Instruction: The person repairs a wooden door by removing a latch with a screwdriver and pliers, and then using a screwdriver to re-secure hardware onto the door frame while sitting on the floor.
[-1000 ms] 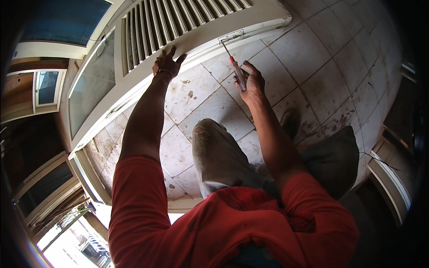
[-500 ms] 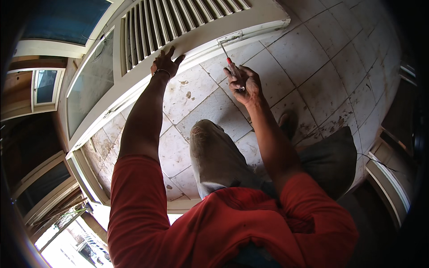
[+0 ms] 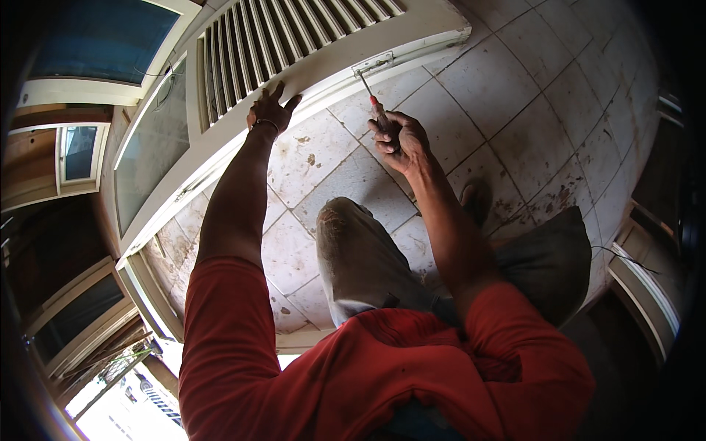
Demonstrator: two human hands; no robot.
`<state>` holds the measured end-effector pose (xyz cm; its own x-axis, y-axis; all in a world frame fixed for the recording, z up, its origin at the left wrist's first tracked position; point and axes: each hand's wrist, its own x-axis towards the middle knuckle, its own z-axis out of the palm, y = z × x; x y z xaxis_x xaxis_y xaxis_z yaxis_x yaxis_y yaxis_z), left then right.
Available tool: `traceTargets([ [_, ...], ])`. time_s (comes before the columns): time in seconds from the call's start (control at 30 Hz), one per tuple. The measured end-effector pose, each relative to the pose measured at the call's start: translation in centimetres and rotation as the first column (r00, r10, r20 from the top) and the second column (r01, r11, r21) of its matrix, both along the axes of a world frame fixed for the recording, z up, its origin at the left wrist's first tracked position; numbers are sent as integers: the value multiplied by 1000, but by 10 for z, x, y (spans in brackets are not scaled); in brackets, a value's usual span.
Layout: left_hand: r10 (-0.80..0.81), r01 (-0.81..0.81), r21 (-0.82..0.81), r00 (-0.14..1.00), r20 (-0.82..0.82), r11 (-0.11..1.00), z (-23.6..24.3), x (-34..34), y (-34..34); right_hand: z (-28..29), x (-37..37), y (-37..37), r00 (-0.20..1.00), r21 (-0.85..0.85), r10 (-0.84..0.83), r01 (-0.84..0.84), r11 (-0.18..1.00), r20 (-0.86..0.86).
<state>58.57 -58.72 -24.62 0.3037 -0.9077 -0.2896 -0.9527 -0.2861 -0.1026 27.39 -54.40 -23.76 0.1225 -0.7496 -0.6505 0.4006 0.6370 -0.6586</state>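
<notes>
My right hand (image 3: 401, 141) is wrapped round the handle of a screwdriver (image 3: 376, 105), which has a red collar and a thin metal shaft. Its tip meets a small metal plate (image 3: 375, 65) set in the edge of a pale louvered door (image 3: 323, 73). The door stands on its long side, and its slats (image 3: 279, 37) slant across the upper part. Fingers spread, my left hand (image 3: 271, 114) rests against the frame of the door, left of the plate. A thin bracelet circles that wrist.
Dirty white floor tiles (image 3: 316, 154) spread under the door and around my knee (image 3: 342, 220). To the left are a glass panel (image 3: 151, 162) and a framed window (image 3: 103, 48). A thin dark cable (image 3: 625, 256) runs by pale frame pieces (image 3: 647, 294) at the right.
The screwdriver stays at the plate, its handle slightly more upright in my right hand. My left hand keeps its place on the door. The view has shifted slightly.
</notes>
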Motion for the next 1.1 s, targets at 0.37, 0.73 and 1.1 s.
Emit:
traceTargets([
  [0.37, -1, 1, 14, 1000, -13, 1000, -5, 5, -1, -14, 8, 6, 902, 148, -386, 362, 920, 192],
  [0.73, -18, 18, -15, 1000, -7, 1000, -6, 6, -3, -62, -11, 8, 731, -648, -265, -304, 698, -629],
  [1.1, -48, 48, -20, 999, -4, 999, -8, 1, -6, -53, -28, 7, 756, -520, -355, 23, 854, -550],
])
